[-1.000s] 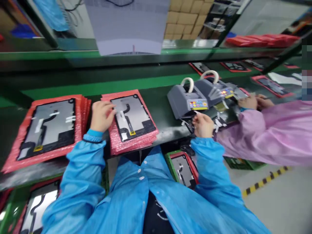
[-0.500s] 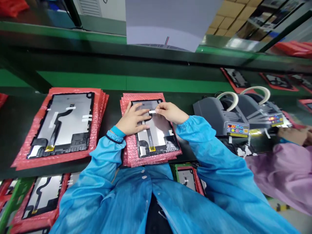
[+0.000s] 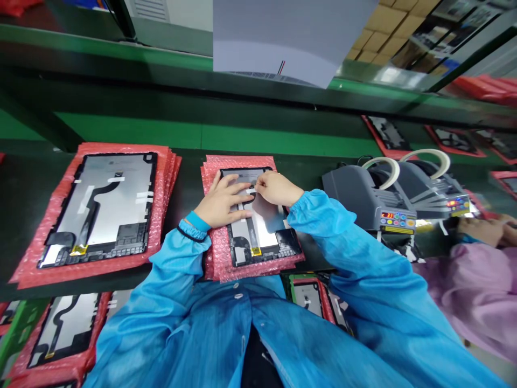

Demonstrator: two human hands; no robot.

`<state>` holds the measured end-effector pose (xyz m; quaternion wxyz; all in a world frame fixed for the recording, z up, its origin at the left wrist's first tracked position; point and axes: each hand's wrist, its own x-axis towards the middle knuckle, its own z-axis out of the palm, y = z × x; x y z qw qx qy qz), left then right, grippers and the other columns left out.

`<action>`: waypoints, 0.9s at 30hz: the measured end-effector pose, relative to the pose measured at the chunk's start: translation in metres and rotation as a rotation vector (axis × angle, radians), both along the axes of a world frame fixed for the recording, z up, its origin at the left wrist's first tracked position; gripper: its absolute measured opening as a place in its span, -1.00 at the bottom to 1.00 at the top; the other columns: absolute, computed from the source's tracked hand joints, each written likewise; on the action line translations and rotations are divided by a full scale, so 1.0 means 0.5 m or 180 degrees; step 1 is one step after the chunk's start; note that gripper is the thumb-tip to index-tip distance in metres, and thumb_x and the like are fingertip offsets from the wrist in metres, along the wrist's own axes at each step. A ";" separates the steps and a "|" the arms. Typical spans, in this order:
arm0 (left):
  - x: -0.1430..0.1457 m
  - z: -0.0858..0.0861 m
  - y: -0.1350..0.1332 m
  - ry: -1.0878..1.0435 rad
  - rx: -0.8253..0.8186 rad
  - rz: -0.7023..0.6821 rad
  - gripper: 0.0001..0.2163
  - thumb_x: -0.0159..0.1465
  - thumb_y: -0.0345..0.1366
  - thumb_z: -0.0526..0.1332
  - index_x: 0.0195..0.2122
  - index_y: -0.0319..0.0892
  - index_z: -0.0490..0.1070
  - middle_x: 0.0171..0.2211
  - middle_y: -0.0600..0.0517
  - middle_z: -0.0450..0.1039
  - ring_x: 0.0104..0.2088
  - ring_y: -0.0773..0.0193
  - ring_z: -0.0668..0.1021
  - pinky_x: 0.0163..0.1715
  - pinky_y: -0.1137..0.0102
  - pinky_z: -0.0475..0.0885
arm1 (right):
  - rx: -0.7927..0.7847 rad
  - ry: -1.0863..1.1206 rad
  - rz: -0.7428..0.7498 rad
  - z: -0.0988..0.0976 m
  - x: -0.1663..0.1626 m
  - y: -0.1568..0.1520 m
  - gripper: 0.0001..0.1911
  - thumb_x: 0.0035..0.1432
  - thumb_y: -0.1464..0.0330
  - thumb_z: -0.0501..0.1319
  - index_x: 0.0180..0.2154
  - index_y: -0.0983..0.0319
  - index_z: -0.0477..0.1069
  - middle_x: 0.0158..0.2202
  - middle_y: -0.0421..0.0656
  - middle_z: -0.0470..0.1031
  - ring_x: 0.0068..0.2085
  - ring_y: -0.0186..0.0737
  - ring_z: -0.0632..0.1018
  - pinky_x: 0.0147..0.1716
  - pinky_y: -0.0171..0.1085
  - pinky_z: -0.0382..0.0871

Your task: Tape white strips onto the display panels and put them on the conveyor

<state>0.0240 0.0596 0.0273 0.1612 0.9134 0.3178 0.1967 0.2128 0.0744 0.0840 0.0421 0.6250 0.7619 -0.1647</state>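
A screen panel (image 3: 264, 240) lies on a bubble-wrap stack (image 3: 218, 258) on the bench (image 3: 307, 172), under the left hand (image 3: 222, 203) and right hand (image 3: 279, 188). Left of it, a second panel (image 3: 109, 215) tops another stack (image 3: 162, 199). Two tape dispensers (image 3: 351, 196) stand side by side to the right, further panels (image 3: 388, 132) behind them. More panels (image 3: 67, 320) lie below the bench's near edge.

On display (image 3: 388, 215) of near tape dispenser (image 3: 350, 196): reads "33" in red digits. On yellow label (image 3: 398, 230) beneath: bears lettering too small to read. On farther tape dispenser (image 3: 432, 195): shows lit figures, blurred. On lower edge of white sheet (image 3: 283, 35): carries illegible print. On central panel (image 3: 267, 223): shows tiny, unreadable marking.
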 end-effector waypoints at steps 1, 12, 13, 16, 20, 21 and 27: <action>0.000 0.000 0.000 -0.0006 -0.0006 0.0003 -0.54 0.25 0.12 0.13 0.06 0.02 0.46 0.20 -0.02 0.34 0.25 -0.10 0.17 0.25 -0.26 -0.21 | 0.0033 -0.0045 0.0013 0.002 -0.004 -0.002 -0.76 0.23 0.38 0.11 -0.32 0.33 0.53 -0.26 0.02 0.54 -0.20 -0.17 0.51 -0.17 -0.29 0.30; 0.000 0.001 0.006 -0.0007 -0.0067 0.0008 -0.55 0.25 0.06 0.17 0.08 -0.02 0.44 0.19 -0.04 0.35 0.24 -0.11 0.19 0.25 -0.24 -0.18 | 0.0615 0.0124 -0.0480 -0.016 0.069 0.023 -0.46 -0.19 -0.13 0.36 -0.67 0.22 0.37 -0.67 -0.15 0.33 -0.45 -0.21 0.44 -0.44 -0.29 0.24; 0.000 0.002 0.007 0.0003 -0.0065 0.0042 -0.53 0.25 0.06 0.17 0.11 -0.04 0.42 0.19 -0.05 0.35 0.24 -0.11 0.19 0.25 -0.24 -0.17 | 0.0710 0.0344 -0.0558 -0.012 0.093 0.002 -0.44 -0.16 -0.14 0.33 -0.69 0.21 0.36 -0.68 -0.17 0.31 -0.49 -0.25 0.41 -0.46 -0.29 0.21; 0.001 0.001 0.008 0.0051 -0.0018 0.0123 -0.48 0.25 0.07 0.15 0.15 -0.10 0.38 0.19 -0.09 0.35 0.23 -0.12 0.20 0.25 -0.21 -0.14 | 0.0892 0.1339 -0.0858 -0.013 0.178 -0.118 -0.37 0.01 -0.19 0.15 -0.66 0.23 0.39 -0.69 -0.20 0.30 -0.58 -0.35 0.31 -0.52 -0.31 0.15; -0.001 -0.001 0.016 0.0059 0.0197 0.0057 -0.52 0.25 0.07 0.11 0.06 -0.11 0.46 0.15 -0.10 0.39 0.20 -0.12 0.23 0.22 -0.18 -0.01 | 0.0665 0.2483 -0.2163 -0.062 0.292 -0.326 -0.32 -0.16 -0.27 0.18 -0.63 0.26 0.38 -0.73 -0.24 0.24 -0.65 -0.40 0.24 -0.63 -0.34 0.09; -0.001 0.000 0.021 0.0043 0.0282 0.0020 -0.53 0.25 0.07 0.10 0.03 -0.11 0.48 0.13 -0.10 0.41 0.19 -0.12 0.25 0.21 -0.16 0.03 | 0.0706 0.2732 -0.2626 -0.078 0.314 -0.363 -0.32 -0.25 -0.28 0.22 -0.62 0.26 0.37 -0.74 -0.25 0.23 -0.66 -0.41 0.24 -0.66 -0.35 0.06; 0.023 0.046 0.035 0.0091 0.0841 0.0079 -0.55 0.28 0.07 0.03 -0.08 -0.14 0.51 0.08 -0.14 0.43 0.11 -0.07 0.35 0.15 -0.02 0.20 | 0.1704 0.3860 -0.3990 -0.131 0.395 -0.379 -0.40 -0.30 -0.16 0.32 -0.47 0.24 0.37 -0.56 -0.19 0.41 -0.57 -0.40 0.37 -0.68 -0.43 0.12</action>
